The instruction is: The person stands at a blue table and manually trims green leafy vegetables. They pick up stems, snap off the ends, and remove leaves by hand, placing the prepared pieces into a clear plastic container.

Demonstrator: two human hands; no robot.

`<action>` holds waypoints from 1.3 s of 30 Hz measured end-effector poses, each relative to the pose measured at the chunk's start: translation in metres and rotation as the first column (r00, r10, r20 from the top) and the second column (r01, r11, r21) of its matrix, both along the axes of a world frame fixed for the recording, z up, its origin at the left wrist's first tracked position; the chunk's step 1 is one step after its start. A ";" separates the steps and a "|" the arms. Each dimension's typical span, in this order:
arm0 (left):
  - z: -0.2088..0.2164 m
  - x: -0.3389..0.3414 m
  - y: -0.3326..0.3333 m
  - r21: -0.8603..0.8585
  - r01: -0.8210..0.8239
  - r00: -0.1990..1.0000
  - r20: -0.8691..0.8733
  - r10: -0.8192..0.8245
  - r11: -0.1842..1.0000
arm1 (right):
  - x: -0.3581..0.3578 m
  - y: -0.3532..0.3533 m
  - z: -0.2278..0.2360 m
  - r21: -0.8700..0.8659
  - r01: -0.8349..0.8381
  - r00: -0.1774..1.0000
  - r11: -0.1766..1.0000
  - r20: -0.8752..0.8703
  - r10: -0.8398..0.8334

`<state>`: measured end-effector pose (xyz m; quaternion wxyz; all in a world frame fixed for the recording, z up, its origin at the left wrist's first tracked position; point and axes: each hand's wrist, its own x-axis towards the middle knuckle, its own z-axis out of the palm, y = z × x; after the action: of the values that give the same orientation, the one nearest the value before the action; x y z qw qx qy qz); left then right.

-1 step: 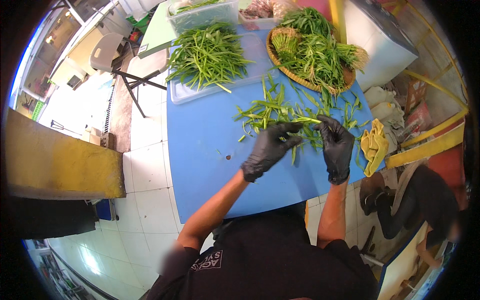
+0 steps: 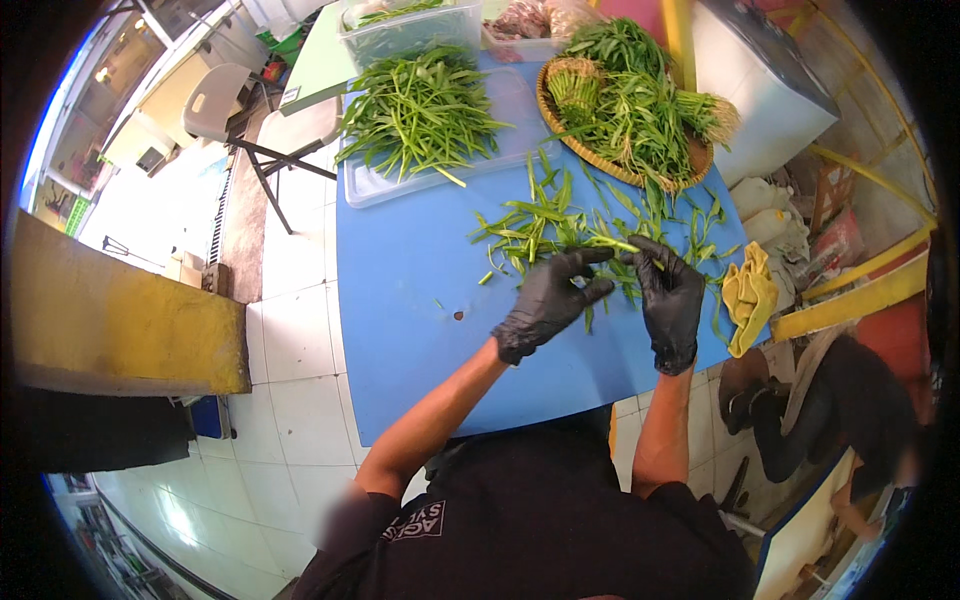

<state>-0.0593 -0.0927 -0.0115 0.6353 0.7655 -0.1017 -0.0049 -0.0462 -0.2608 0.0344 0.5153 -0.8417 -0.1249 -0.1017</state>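
Observation:
My right hand (image 2: 672, 300), in a black glove, pinches a green stem (image 2: 615, 243) of what looks like water spinach between thumb and fingers. Close beside it, my left hand (image 2: 552, 298), gloved alike, has its thumb and fingers apart, fingertips near that stem. Under and beyond both hands, loose leaves and cut pieces (image 2: 540, 215) lie scattered on the blue table (image 2: 400, 330). A heap of trimmed greens (image 2: 420, 115) rests on a clear plastic lid or tray (image 2: 385, 190) at the far left of the table.
A round woven basket (image 2: 600, 165) with bundled greens stands at the far right. Near the right edge lies a crumpled yellow cloth (image 2: 750, 300). Clear tubs (image 2: 410, 40) stand at the back. A person in dark clothes (image 2: 850, 400) is low at the right; a folding chair (image 2: 290, 130) stands left.
My left hand has moved slightly right and down. The right hand has shifted very little, and the stem's end now shows between its fingers.

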 end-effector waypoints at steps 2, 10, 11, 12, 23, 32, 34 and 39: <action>-0.007 0.004 -0.010 0.134 0.016 0.997 0.071 -0.026 0.991 | -0.002 0.001 -0.001 0.198 0.098 0.956 0.975 0.255 -0.148; -0.011 0.011 0.014 0.032 -0.247 0.968 0.064 0.244 0.969 | -0.006 0.023 0.025 0.667 0.132 0.988 0.734 -0.149 -0.043; -0.001 0.009 0.024 0.000 -0.236 0.970 0.062 0.236 0.972 | -0.006 0.028 0.019 0.702 0.134 0.962 0.699 -0.262 0.078; 0.010 0.005 0.030 -0.244 -0.204 0.976 0.021 0.216 0.948 | -0.007 0.037 0.010 0.799 0.106 0.933 0.592 -0.287 0.219; 0.018 -0.028 0.097 -0.340 -0.544 0.838 -0.254 0.482 0.767 | -0.021 0.104 -0.034 0.599 -0.193 0.787 0.777 -0.378 0.487; -0.005 -0.032 0.081 -0.375 -0.416 0.908 -0.216 0.358 0.828 | 0.003 0.122 -0.023 0.232 -0.294 0.943 0.927 -0.087 0.320; -0.007 -0.032 0.079 -0.370 -0.372 0.928 -0.179 0.327 0.851 | 0.004 0.126 -0.025 0.347 -0.261 0.933 0.901 -0.150 0.328; 0.012 -0.040 0.097 -0.457 -0.404 0.905 -0.323 0.275 0.793 | 0.006 0.120 -0.034 0.473 -0.289 0.884 0.832 -0.201 0.421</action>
<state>-0.0996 0.0039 0.0003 0.8138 0.5672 0.1183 0.0448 -0.0399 -0.1407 0.0004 0.7105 -0.6740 -0.1763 0.0995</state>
